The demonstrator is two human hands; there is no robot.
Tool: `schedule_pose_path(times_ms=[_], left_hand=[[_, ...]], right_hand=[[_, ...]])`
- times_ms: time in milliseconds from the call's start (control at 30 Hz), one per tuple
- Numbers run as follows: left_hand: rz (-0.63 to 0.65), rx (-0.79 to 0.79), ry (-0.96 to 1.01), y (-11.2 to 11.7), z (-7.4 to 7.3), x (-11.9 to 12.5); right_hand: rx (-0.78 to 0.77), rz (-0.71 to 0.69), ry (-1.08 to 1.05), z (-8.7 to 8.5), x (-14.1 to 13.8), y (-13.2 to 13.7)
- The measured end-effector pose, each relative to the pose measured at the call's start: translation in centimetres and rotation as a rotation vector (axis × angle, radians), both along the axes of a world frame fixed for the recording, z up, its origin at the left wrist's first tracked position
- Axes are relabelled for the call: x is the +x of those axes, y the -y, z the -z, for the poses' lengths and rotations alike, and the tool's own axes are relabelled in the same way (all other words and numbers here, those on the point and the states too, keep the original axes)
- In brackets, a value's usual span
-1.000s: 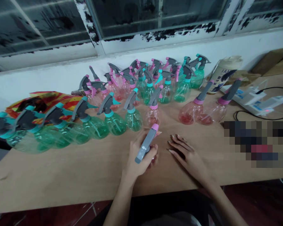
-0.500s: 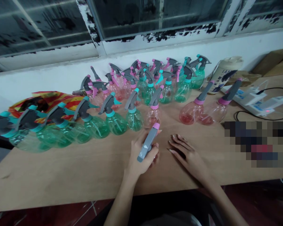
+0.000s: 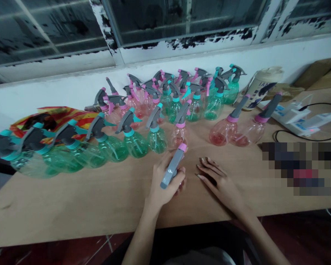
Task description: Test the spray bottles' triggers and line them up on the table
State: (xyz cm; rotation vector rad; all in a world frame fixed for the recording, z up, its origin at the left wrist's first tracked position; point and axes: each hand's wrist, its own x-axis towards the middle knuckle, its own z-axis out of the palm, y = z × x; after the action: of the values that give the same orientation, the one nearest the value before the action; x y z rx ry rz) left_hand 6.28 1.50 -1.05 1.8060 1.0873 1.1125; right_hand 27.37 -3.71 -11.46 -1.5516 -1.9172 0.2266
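Grey sprayer (image 3: 172,167) with pink collar (image 3: 182,147); green bottles (image 3: 135,143); pink bottles (image 3: 222,134); red-yellow striped bag (image 3: 57,114); tan table (image 3: 85,206).

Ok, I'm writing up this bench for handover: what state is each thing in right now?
left hand, shut around the pink spray bottle.
pink spray bottle, gripped, sprayer head fitted.
right hand, open, flat on the table, empty.
green bottles, standing in a row, heads fitted.
power strip, cable attached, red light on.

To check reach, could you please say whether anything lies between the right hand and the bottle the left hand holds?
Nothing visible does: only bare table separates the right hand from the pink spray bottle in the left hand.
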Motion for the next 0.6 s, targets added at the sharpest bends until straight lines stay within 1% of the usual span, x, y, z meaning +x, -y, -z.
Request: schedule_pose_path(times_ms=[100,200,367,600], left_hand=[[0.026,0.038,-0.008,0.0,-0.2,0.0],[0.055,0.022,-0.01,0.0,-0.1,0.0],[0.06,0.041,0.009,0.0,0.1,-0.1],[0.064,0.003,-0.028,0.3,-1.2,0.4]], right_hand=[[0.014,0.009,-0.006,0.0,0.0,0.0],[0.015,0.009,-0.005,0.1,0.0,0.0],[0.007,-0.006,0.013,0.3,0.1,0.0],[0.01,-0.007,0.001,0.0,0.0,0.0]])
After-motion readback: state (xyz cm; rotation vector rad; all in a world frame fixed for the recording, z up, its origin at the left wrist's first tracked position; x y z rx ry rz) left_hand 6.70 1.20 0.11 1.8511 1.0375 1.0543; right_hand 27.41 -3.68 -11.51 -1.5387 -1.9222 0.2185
